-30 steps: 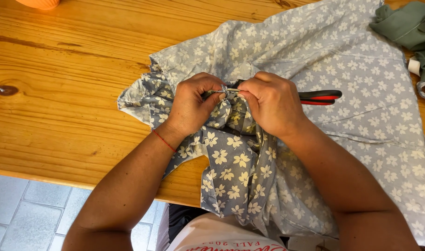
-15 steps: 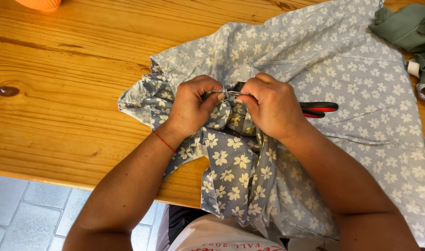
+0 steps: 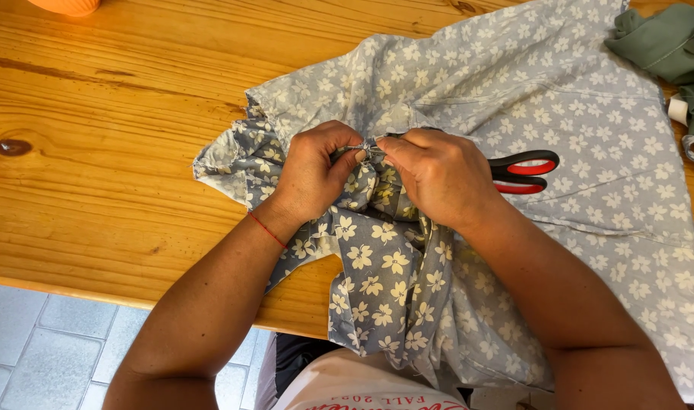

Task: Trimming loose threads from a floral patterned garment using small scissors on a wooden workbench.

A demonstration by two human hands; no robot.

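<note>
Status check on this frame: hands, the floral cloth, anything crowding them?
Left hand and right hand both pinched on floral cloth, fingertips meeting at a gathered edge. Scissors lie on cloth behind right hand. Green cloth off at far right.

The fabric is grey-blue with white flowers; the scissors have red-and-black handles; the counter is honey-brown wood.

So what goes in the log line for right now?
left hand: pinching floral cloth | right hand: pinching same gather | scissors: lying on cloth, behind right hand | wooden table
</note>
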